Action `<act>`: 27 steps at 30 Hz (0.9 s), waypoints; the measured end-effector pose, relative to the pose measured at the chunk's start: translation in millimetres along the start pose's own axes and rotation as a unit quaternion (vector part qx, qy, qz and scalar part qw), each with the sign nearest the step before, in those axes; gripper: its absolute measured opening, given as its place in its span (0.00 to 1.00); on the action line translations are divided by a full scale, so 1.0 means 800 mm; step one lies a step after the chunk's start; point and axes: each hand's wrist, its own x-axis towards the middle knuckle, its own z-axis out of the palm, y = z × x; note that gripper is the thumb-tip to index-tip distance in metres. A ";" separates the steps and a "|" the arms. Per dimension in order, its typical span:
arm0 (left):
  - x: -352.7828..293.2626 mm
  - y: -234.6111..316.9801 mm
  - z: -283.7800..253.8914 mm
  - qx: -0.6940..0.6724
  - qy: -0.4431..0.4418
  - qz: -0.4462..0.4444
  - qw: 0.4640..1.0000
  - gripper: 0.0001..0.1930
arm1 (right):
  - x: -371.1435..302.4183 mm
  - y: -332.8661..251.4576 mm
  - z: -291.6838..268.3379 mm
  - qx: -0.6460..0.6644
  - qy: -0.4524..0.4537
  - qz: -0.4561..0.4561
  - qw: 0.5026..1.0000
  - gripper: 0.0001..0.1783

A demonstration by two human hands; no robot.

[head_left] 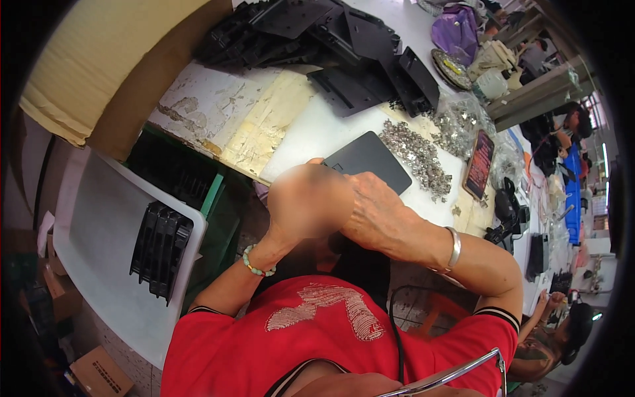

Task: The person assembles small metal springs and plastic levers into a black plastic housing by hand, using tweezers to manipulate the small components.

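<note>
A flat dark grey plastic cover (372,161) with rounded corners lies at the near edge of the white work surface, its near end against my hands. My left hand (301,202), with a beaded bracelet at the wrist, is mostly smeared by a blur; one fingertip shows beside the cover's left corner. My right hand (374,208) comes in from the right with bent fingers and meets the left one. Its fingertips are lost in the blur, so what it grips does not show. Small metal pieces (417,159) lie heaped just right of the cover.
Black plastic housings (350,49) are piled at the back. A phone (479,164) and clear plastic bags (461,116) lie to the right. At my left are a cardboard box (99,66) and a grey tray (99,225) with stacked black parts (161,251). Other people sit farther right.
</note>
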 end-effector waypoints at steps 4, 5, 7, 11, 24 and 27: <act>0.003 -0.027 -0.005 0.001 -0.018 0.009 1.000 0.20 | -0.018 0.007 0.031 0.104 0.098 0.059 0.988 0.23; 0.003 -0.020 -0.004 0.003 -0.019 0.014 1.000 0.20 | -0.024 0.009 0.038 0.101 0.102 0.060 0.988 0.23; 0.001 -0.004 -0.001 -0.057 -0.042 -0.040 0.997 0.20 | -0.032 0.011 0.047 0.133 0.146 0.105 0.975 0.27; 0.000 0.005 -0.001 -0.072 -0.039 -0.043 0.996 0.20 | -0.031 0.010 0.045 0.120 0.133 0.127 0.976 0.28; 0.001 0.014 0.000 -0.051 -0.038 -0.069 0.996 0.20 | -0.025 0.010 0.036 0.099 0.085 0.114 0.985 0.29; -0.001 0.014 0.002 -0.050 -0.020 -0.061 0.997 0.20 | -0.014 0.009 0.023 0.085 0.042 0.098 0.991 0.29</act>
